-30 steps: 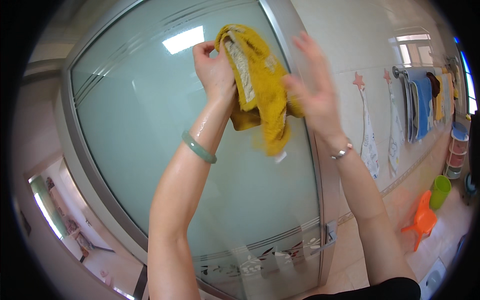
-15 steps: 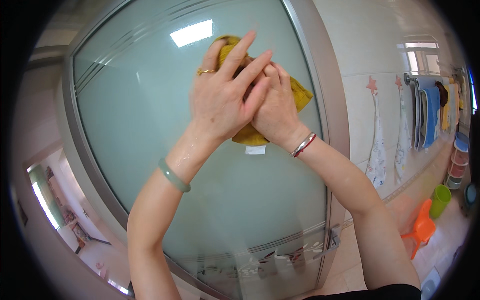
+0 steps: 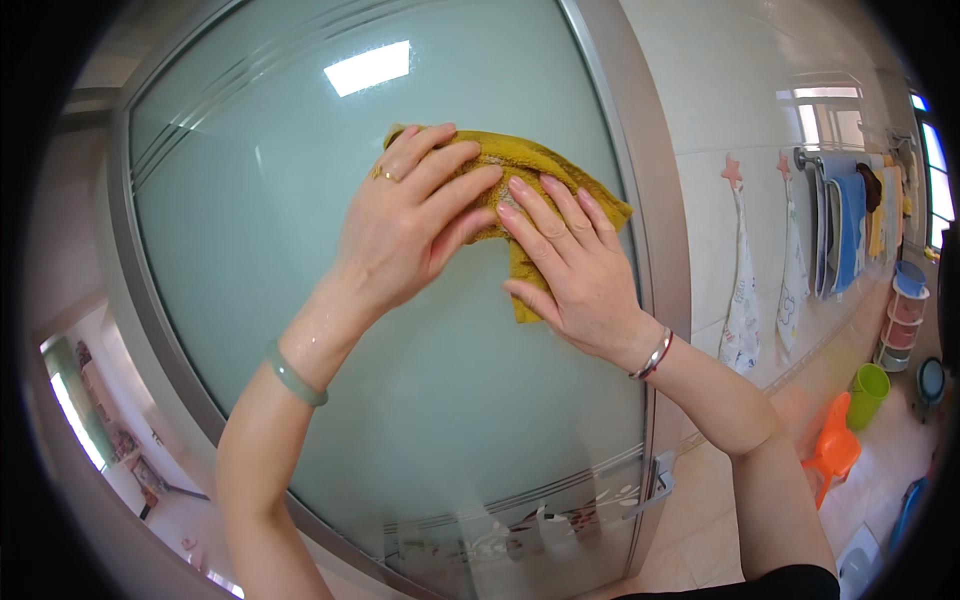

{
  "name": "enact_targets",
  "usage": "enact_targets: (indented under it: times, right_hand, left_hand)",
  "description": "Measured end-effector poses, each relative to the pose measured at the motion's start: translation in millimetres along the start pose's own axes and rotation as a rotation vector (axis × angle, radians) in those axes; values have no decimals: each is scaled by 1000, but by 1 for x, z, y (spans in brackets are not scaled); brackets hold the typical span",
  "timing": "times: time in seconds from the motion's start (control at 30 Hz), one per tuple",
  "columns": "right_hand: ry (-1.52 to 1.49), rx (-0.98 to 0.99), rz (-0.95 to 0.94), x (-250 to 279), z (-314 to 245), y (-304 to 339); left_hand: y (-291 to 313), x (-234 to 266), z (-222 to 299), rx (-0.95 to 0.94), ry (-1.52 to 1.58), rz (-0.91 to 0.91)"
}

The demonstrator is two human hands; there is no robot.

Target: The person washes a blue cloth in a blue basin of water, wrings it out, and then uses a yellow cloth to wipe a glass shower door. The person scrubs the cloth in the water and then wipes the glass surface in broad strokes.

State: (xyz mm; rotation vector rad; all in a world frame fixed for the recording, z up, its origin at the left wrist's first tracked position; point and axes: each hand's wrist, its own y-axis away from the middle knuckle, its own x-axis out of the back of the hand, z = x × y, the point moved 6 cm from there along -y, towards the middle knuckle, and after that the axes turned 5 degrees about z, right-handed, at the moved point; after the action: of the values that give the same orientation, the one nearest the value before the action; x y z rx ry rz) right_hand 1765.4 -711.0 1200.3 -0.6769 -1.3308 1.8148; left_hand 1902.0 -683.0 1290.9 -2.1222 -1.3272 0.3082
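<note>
Laying both hands over a mustard-yellow towel (image 3: 535, 155), the person has it up against the frosted glass door (image 3: 480, 410), on the upper part of the pane, with its right corner near the metal frame (image 3: 655, 190). The left hand (image 3: 395, 230) covers the towel's left end, its fingers slightly spread; the right hand (image 3: 580, 275) lies just beside it, fingers (image 3: 565, 212) extended and a little apart, thumb over a hanging flap. Neither appears to pinch. Holding it this way probably keeps the cloth flat and shares the pressure between two palms. Half a second ago the hands overlapped on a bunched towel; now they are side by side, the cloth is opened wider, and its white tag no longer shows.
</note>
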Motion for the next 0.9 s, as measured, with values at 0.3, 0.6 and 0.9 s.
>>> enact_targets:
  times: [0.3, 0.6, 0.9]
  right_hand:
    - [-10, 58, 155, -12, 26, -46]
    - [33, 109, 298, -32, 15, -103]
    - [8, 166, 410, -53, -22, -158]
  left_hand:
    - [-11, -8, -33, 0, -92, -1]
    - [-10, 11, -86, 47, -167, 95]
    - [4, 56, -135, 90, -195, 112]
